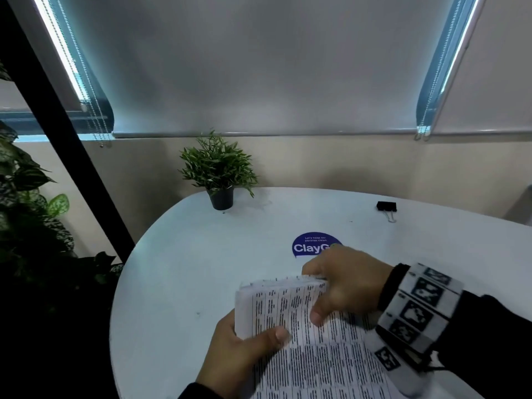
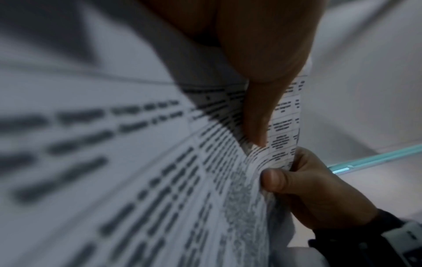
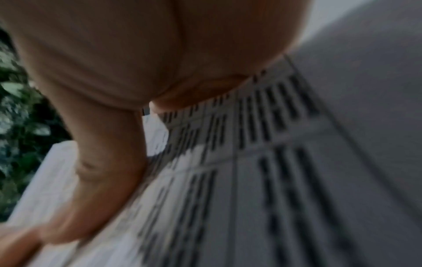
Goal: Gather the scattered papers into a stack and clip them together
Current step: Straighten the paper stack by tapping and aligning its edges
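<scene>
A stack of printed papers (image 1: pixel 290 309) is held up off the white round table (image 1: pixel 178 254), its far edge raised toward me. My left hand (image 1: pixel 244 349) grips the stack's left edge, thumb on top of the front sheet. My right hand (image 1: pixel 339 283) holds the top right corner, fingers curled over the far edge and thumb pressing the printed face. The left wrist view shows the papers (image 2: pixel 160 162) close up, with the right hand (image 2: pixel 303 187) pinching their edge. In the blurred right wrist view the papers (image 3: pixel 251 162) fill the frame. A black binder clip (image 1: pixel 386 207) lies at the table's far right.
A small potted plant (image 1: pixel 219 174) stands at the table's far edge. A round blue sticker (image 1: pixel 311 245) marks the table's middle. Leafy plants (image 1: pixel 28 197) and a dark slanted post (image 1: pixel 57 110) are off the table's left. A wall with blinds lies behind.
</scene>
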`<state>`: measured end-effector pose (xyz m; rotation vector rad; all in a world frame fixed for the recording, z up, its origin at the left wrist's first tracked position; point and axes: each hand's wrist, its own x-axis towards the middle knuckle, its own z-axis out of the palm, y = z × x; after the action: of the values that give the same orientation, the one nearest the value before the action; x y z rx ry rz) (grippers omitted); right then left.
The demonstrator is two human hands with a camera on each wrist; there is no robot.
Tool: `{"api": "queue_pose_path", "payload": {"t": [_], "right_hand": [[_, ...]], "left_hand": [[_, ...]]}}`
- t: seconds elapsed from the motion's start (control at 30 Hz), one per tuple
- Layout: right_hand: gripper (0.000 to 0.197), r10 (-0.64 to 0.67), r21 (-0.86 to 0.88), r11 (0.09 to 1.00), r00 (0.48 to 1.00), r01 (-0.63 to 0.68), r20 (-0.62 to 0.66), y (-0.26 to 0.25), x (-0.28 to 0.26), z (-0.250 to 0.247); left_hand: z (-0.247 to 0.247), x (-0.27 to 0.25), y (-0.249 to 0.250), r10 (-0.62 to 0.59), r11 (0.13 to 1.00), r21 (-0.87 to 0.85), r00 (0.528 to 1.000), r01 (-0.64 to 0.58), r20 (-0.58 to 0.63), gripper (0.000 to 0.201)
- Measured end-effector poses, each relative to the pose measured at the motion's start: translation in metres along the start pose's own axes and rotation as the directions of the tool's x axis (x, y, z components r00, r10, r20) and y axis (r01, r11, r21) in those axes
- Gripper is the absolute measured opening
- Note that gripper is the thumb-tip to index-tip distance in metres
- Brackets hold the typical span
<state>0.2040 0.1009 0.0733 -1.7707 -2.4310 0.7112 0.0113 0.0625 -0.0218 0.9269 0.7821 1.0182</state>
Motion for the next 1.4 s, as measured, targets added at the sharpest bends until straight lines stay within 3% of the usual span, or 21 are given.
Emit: {"api": "queue_pose_path", "payload": {"t": [0.1,0.2,0.27,0.3,0.37,0.4,0.47,0.5,0.53,0.63,0.7,0.77,0.8,0.9,0.97,1.03,1.17,1.23,1.3,1.33,1.4], "right_hand": [[0.031,-0.033,0.003,0.999,0.977,0.034,-0.21,-0.003,-0.016,-0.029],[0.031,-0.132,-0.098,0.99,0.917,0.103,-0.376,-0.012,-0.033,-0.051],[0.037,-0.259,-0.218,0.963,0.767,0.159,-0.586,-0.017,-0.047,-0.063],[0.056,-0.288,-0.261,0.955,0.659,0.142,-0.695,-0.016,-0.056,-0.066],[0.096,-0.159,-0.121,0.987,0.49,0.109,-0.857,-0.006,-0.074,-0.063],[0.111,-0.021,0.06,0.987,0.479,0.153,-0.878,0.001,-0.079,-0.054],[0.126,0.196,0.456,0.835,0.61,0.306,-0.768,0.014,-0.077,-0.027],[0.126,0.217,0.58,0.722,0.673,0.377,-0.707,0.021,-0.07,-0.011],[0.119,0.226,0.644,0.634,0.694,0.428,-0.684,0.026,-0.064,0.004],[0.078,0.32,0.668,0.55,0.612,0.502,-0.723,0.031,-0.057,0.034],[0.06,0.38,0.679,0.491,0.567,0.546,-0.731,0.032,-0.059,0.053],[0.049,0.402,0.67,0.461,0.536,0.582,-0.742,0.031,-0.062,0.066],[0.046,0.399,0.655,0.467,0.519,0.595,-0.756,0.028,-0.063,0.071],[0.042,0.408,0.611,0.542,0.454,0.577,-0.792,0.015,-0.063,0.072],[0.039,0.43,0.595,0.616,0.413,0.516,-0.803,0.014,-0.061,0.067],[0.033,0.426,0.596,0.648,0.422,0.474,-0.8,0.012,-0.059,0.064],[0.033,0.441,0.584,0.702,0.395,0.408,-0.806,0.015,-0.054,0.061],[0.033,0.44,0.566,0.72,0.368,0.401,-0.82,0.017,-0.054,0.057],[0.033,0.432,0.538,0.742,0.328,0.4,-0.84,0.017,-0.054,0.051],[0.034,0.427,0.524,0.745,0.309,0.413,-0.85,0.016,-0.053,0.048],[0.037,0.397,0.484,0.746,0.279,0.457,-0.875,0.012,-0.053,0.041]], "left_hand": [[0.002,-0.004,0.009,0.044,0.996,0.076,0.998,-0.048,0.052,0.037],[0.009,-0.007,0.027,0.198,0.956,0.224,0.98,-0.187,-0.025,0.019],[0.014,-0.004,0.042,0.344,0.895,0.332,0.935,-0.298,-0.088,0.021],[0.014,-0.001,0.048,0.402,0.865,0.374,0.908,-0.334,-0.118,0.023],[0.011,0.005,0.059,0.467,0.846,0.372,0.867,-0.382,-0.171,0.02],[0.012,0.006,0.065,0.493,0.842,0.349,0.851,-0.412,-0.182,0.018],[0.011,0.007,0.072,0.517,0.84,0.288,0.839,-0.46,-0.171,0.026],[0.013,0.007,0.073,0.512,0.842,0.279,0.847,-0.463,-0.141,0.026],[0.016,0.006,0.072,0.497,0.843,0.292,0.861,-0.451,-0.108,0.025],[0.016,0.007,0.058,0.427,0.855,0.341,0.903,-0.39,-0.04,0.029],[0.01,0.006,0.048,0.409,0.862,0.346,0.911,-0.37,-0.044,0.058],[0.009,0.003,0.042,0.468,0.842,0.344,0.88,-0.416,-0.082,0.078],[0.011,0.001,0.04,0.491,0.839,0.334,0.862,-0.43,-0.126,0.079],[0.022,-0.001,0.039,0.543,0.824,0.354,0.795,-0.443,-0.27,0.041],[0.026,0.002,0.041,0.573,0.805,0.394,0.753,-0.443,-0.323,0.036],[0.028,0.005,0.042,0.592,0.794,0.4,0.731,-0.458,-0.339,0.034],[0.026,0.01,0.051,0.602,0.776,0.39,0.767,-0.497,-0.221,0.05],[0.016,0.012,0.055,0.568,0.777,0.39,0.817,-0.494,-0.097,0.075],[0.006,0.012,0.056,0.481,0.819,0.375,0.876,-0.433,-0.04,0.088],[0.005,0.011,0.056,0.442,0.832,0.388,0.896,-0.396,-0.033,0.085],[0.01,0.009,0.054,0.443,0.816,0.441,0.894,-0.374,-0.062,0.054]]}}
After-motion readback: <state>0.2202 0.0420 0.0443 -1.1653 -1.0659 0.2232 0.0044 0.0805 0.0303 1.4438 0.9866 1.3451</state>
